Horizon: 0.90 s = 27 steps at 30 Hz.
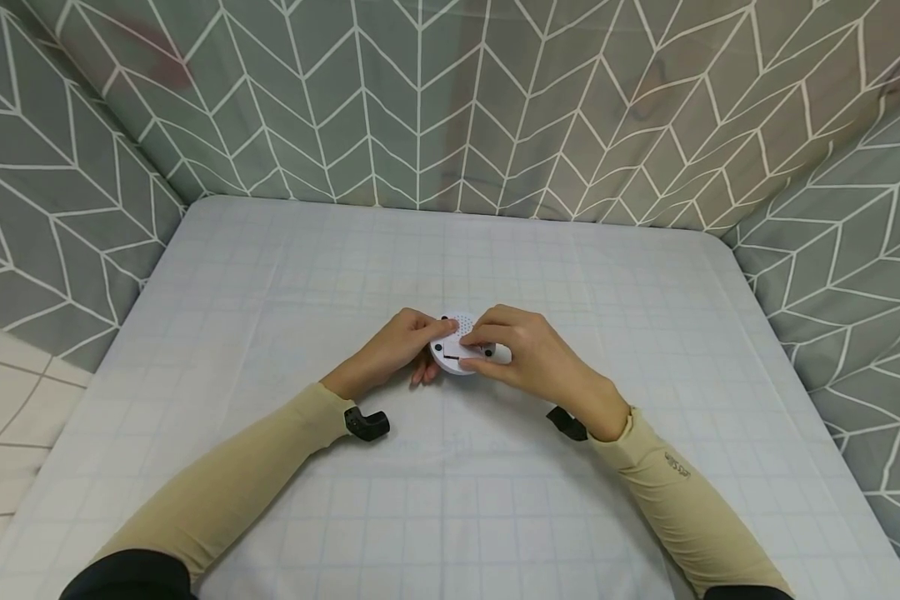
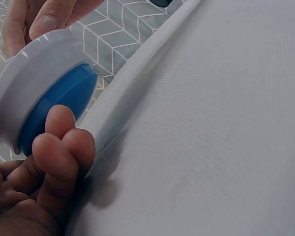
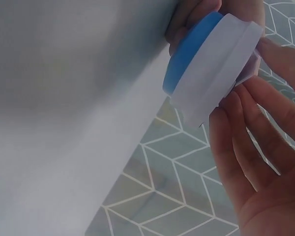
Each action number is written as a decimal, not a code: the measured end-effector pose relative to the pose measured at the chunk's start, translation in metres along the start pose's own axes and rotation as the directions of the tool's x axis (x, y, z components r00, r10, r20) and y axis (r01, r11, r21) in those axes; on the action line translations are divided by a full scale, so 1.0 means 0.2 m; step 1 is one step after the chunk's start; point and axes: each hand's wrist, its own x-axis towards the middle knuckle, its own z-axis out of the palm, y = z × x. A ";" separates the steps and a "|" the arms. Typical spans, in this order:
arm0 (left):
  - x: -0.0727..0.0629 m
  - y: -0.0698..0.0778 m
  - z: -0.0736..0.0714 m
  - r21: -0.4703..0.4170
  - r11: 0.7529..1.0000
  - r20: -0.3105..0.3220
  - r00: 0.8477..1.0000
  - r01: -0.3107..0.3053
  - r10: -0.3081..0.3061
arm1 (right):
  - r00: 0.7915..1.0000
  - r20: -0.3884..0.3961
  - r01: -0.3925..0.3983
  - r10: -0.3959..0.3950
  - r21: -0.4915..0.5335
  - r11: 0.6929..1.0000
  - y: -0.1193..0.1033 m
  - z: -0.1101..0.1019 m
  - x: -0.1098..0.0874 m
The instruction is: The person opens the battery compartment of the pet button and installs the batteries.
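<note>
A round white buzzer-like device (image 1: 463,322) with a blue dome (image 2: 64,101) is held between both hands above the table. Its perforated back with small black feet faces up in the head view, while the blue side faces down. My left hand (image 1: 401,342) grips it from the left, thumb on the back and other fingers curled beneath by the dome. My right hand (image 1: 532,354) has thumb and fingers at a small flap-like cover (image 3: 248,69) on the back, which stands tilted with a dark gap beside it. The fingers partly hide this cover.
A white table (image 1: 330,275) with a faint grid pattern lies below the hands. Grey curtains (image 1: 390,100) with white chevron lines surround it at the back and sides. Black wrist cameras (image 1: 367,424) sit over the beige sleeves (image 1: 247,475).
</note>
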 end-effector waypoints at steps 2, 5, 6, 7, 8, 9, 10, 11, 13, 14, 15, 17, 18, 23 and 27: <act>0.00 0.00 0.00 0.001 1.000 0.002 1.000 -0.002 0.002 | 1.000 -0.006 -0.007 0.008 0.011 1.000 0.00 0.00 0.00; 0.00 0.00 0.00 -0.006 1.000 0.000 1.000 -0.003 0.003 | 0.999 -0.026 -0.036 0.036 0.019 0.999 0.00 0.00 0.00; 0.00 0.00 0.00 -0.009 1.000 -0.001 1.000 -0.002 0.002 | 0.998 -0.034 -0.051 0.052 0.020 0.999 0.00 0.00 0.00; 0.00 0.00 0.00 -0.015 1.000 -0.001 1.000 0.000 0.000 | 0.997 -0.043 -0.069 0.070 0.017 0.997 0.01 0.01 0.00; 0.00 0.00 0.00 -0.020 1.000 -0.001 1.000 0.003 -0.003 | 0.995 -0.050 -0.091 0.091 0.011 0.996 0.01 0.01 0.00; 0.00 0.00 0.00 -0.025 1.000 -0.001 1.000 0.006 -0.006 | 0.992 -0.052 -0.117 0.118 0.011 0.993 0.01 0.01 0.00; 0.00 0.01 0.00 -0.028 1.000 -0.001 1.000 0.009 -0.009 | 0.988 -0.048 -0.146 0.146 0.009 0.989 0.02 0.01 0.00; 0.00 0.01 0.00 -0.028 1.000 0.001 1.000 0.011 -0.011 | 0.983 -0.038 -0.179 0.179 0.014 0.984 0.02 0.01 0.00; 0.00 0.01 0.00 -0.028 1.000 0.002 1.000 0.013 -0.013 | 0.968 0.000 -0.253 0.253 0.035 0.967 0.03 0.01 0.00; 0.00 0.01 0.00 -0.027 1.000 0.002 1.000 0.013 -0.013 | 0.956 0.029 -0.292 0.291 0.049 0.955 0.03 0.01 -0.01; 0.00 0.01 0.00 -0.027 1.000 0.001 1.000 0.012 -0.012 | 0.942 0.060 -0.333 0.329 0.070 0.940 0.03 0.01 -0.01; 0.00 0.00 0.00 -0.032 0.999 0.000 1.000 0.012 -0.012 | 0.913 0.121 -0.403 0.390 0.114 0.908 0.04 0.02 -0.01; 0.00 0.00 -0.01 -0.038 0.999 -0.002 1.000 0.014 -0.014 | 0.899 0.147 -0.431 0.412 0.136 0.892 0.04 0.02 -0.01; 0.01 0.00 -0.01 -0.066 0.997 -0.003 1.000 0.026 -0.026 | 0.867 0.214 -0.494 0.451 0.245 0.834 0.06 0.04 -0.01; 0.01 0.00 -0.02 -0.071 0.997 0.004 1.000 0.028 -0.028 | 0.848 0.239 -0.530 0.473 0.342 0.776 0.08 0.06 -0.01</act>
